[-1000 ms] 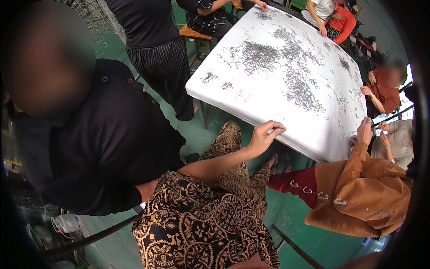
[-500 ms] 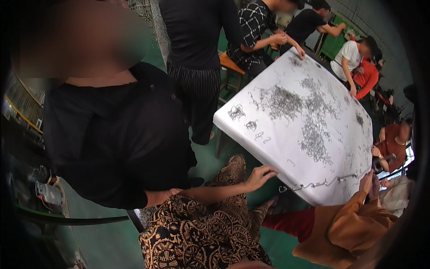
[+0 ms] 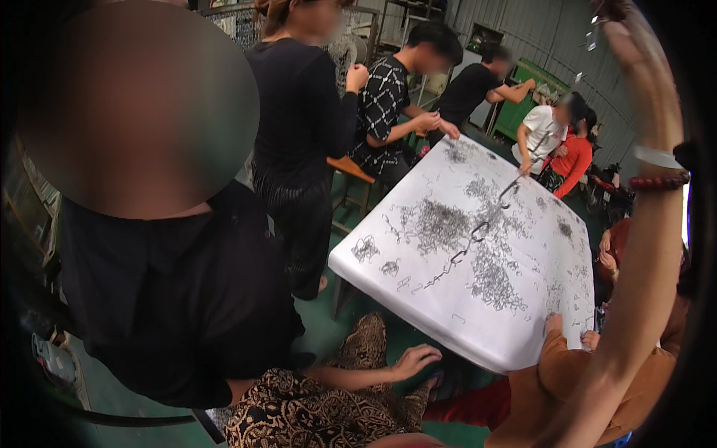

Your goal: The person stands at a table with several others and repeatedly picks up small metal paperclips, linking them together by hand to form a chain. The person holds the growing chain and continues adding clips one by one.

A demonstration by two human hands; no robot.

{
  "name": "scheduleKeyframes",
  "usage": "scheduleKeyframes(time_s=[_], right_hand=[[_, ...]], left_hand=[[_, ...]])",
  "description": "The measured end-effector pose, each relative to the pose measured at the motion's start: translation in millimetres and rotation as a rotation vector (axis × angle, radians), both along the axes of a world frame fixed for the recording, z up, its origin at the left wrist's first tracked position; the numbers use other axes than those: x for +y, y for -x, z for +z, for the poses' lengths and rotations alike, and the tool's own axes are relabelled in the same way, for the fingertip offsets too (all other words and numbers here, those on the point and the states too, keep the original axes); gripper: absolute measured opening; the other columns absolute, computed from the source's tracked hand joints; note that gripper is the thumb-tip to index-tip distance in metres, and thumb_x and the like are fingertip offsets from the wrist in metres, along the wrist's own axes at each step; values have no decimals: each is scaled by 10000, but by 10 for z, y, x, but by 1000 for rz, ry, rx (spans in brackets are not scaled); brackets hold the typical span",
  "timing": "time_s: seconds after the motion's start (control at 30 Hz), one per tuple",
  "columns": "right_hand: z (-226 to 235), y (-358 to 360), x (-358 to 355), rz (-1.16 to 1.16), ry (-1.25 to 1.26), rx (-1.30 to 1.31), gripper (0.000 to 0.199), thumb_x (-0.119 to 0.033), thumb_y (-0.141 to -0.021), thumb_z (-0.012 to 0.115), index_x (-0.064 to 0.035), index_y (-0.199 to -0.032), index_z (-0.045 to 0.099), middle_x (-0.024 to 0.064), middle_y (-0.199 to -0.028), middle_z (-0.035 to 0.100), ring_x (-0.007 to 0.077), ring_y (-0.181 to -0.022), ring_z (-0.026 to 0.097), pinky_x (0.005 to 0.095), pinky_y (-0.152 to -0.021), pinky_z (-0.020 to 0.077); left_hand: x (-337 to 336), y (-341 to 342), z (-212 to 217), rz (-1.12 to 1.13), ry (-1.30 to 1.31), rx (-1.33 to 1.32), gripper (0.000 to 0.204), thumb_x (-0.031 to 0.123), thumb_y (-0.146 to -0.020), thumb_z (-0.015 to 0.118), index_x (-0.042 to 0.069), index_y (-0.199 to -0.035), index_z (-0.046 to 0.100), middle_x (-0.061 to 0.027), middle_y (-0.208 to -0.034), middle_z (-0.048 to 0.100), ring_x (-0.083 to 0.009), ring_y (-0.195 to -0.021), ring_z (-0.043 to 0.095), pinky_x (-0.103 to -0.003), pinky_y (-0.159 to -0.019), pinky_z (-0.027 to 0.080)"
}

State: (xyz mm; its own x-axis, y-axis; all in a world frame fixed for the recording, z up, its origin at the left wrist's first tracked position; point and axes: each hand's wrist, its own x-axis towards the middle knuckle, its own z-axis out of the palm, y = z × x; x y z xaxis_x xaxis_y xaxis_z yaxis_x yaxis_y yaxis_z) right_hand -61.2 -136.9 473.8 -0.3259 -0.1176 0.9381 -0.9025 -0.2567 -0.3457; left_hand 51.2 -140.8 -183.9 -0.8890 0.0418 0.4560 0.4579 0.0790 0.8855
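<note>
Right hand (image 3: 614,15) now raised to top of head view, blurred, holding chain of hooks (image 3: 478,232) slanting over white table (image 3: 493,336), left hand (image 3: 415,362) beside near edge, fingers loosely curled, cannot tell if holding anything

And there you were, all in pattern: a loose top (image 3: 299,411) with a black ground crowded by tan-gold scrolls and floral curls, and trousers (image 3: 366,340) in what looked like the same print, roomy in the leg! Across to your right forearm (image 3: 635,254), bare of any sleeve, and what a pairing it wore: a dark red bracelet (image 3: 657,182) of round beads, plus a plain whitish band (image 3: 659,157) just beside it, nearer the hand. Your left hand (image 3: 418,361) was bare too.
</note>
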Motion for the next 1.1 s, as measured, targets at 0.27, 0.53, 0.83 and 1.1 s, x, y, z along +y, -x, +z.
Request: scheduleKeyframes(time_s=[0.27,0.53,0.83,1.1], right_hand=[[-149,729,-371,109,172,-128,269,-68,-841,722,6,-1090,652,91,-970,714,115,-825,629,234,-718,452],[-533,784,-690,29,264,-299,213,-32,-834,723,33,-1033,686,102,-899,716,114,-779,649,201,-699,483],[-758,1008,-900,198,340,-316,156,12,-798,726,52,-946,702,94,-868,708,130,-700,642,226,-621,501],[-867,977,-973,-66,273,-143,250,-133,-861,669,44,-1037,683,91,-869,696,148,-671,637,273,-505,500]], left_hand=[[109,-42,32,-45,-74,-32,162,45,-884,644,31,-1043,675,-90,-1005,689,-223,-962,668,-321,-824,526],[182,165,-118,-62,-119,-30,206,136,-906,651,8,-1066,666,-107,-1018,697,-221,-954,678,-328,-819,533],[171,162,-107,-34,-168,-62,182,117,-893,668,14,-1042,690,-100,-995,712,-189,-915,688,-310,-808,540],[35,-10,253,-12,-89,-27,156,67,-891,655,7,-1030,693,-108,-1011,710,-184,-945,680,-306,-832,527]])
